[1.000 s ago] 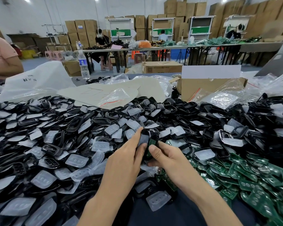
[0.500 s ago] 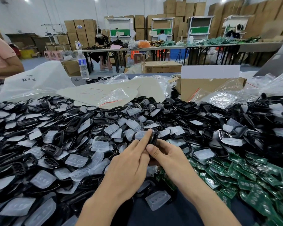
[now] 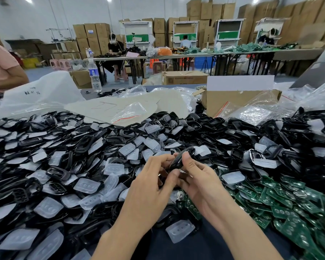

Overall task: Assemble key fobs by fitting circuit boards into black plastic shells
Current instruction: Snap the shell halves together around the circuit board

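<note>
Both hands meet at the middle of the table over a big heap of black plastic shells [image 3: 86,145] and clear rubber button pads [image 3: 87,185]. My left hand [image 3: 150,188] and my right hand [image 3: 199,182] together grip one black key fob shell [image 3: 182,157], tilted on edge, with fingers curled round it from both sides. Whether a circuit board sits inside it is hidden by my fingers. A pile of green circuit boards [image 3: 281,203] lies to the right of my right hand.
A cardboard box [image 3: 238,104] and clear plastic bags [image 3: 251,113] stand behind the heap. A flat cardboard sheet [image 3: 109,107] lies at centre back, a water bottle [image 3: 94,76] beyond it. A person's arm [image 3: 6,70] shows at far left. Other workers sit at distant tables.
The green board seen beside the shell a second ago is no longer visible. Both hands have closed round the shell and turned it on edge, the left fingers curling in.
</note>
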Demonstrator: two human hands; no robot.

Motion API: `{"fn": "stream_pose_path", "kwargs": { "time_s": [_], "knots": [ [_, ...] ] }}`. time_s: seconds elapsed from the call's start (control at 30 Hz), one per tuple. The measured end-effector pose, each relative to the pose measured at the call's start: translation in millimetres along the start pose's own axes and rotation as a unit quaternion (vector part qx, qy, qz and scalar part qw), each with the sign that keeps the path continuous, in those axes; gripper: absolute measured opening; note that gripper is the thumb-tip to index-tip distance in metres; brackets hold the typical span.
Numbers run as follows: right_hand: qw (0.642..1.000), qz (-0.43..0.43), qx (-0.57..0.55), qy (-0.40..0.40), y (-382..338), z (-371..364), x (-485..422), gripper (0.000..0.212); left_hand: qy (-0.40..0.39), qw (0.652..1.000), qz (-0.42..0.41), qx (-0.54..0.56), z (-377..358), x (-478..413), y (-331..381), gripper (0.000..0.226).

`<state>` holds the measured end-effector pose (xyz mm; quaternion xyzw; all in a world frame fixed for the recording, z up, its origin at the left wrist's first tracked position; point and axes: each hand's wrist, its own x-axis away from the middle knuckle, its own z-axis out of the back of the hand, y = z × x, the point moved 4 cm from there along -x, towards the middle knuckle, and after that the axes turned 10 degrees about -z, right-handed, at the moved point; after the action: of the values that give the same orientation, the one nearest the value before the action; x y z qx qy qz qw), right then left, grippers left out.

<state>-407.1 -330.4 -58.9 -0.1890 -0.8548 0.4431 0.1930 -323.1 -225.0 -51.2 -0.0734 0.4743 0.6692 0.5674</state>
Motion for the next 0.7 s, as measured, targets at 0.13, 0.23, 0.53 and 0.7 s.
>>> {"fn": "stream_pose_path", "kwargs": {
  "time_s": [0.13, 0.23, 0.53, 0.7],
  "knots": [
    [1.000, -0.011, -0.022, -0.007, 1.5, -0.7, 0.2, 0.041, 0.015, 1.000, -0.015, -0.020, -0.5, -0.7, 1.2, 0.019],
    [0.999, -0.021, -0.038, -0.008, 2.0, -0.1, -0.2, 0.039, 0.027, 0.996, -0.043, -0.070, 1.3, -2.3, 3.9, 0.017],
    [0.995, -0.055, -0.081, 0.000, 8.1, 0.6, -1.2, 0.069, 0.084, 0.971, -0.153, -0.161, 3.1, -5.2, 11.1, 0.012],
    [0.994, -0.059, -0.091, -0.005, 9.7, 3.4, -4.0, 0.045, 0.088, 0.960, -0.191, -0.183, 4.5, -6.2, 14.9, 0.005]
  ]
}}
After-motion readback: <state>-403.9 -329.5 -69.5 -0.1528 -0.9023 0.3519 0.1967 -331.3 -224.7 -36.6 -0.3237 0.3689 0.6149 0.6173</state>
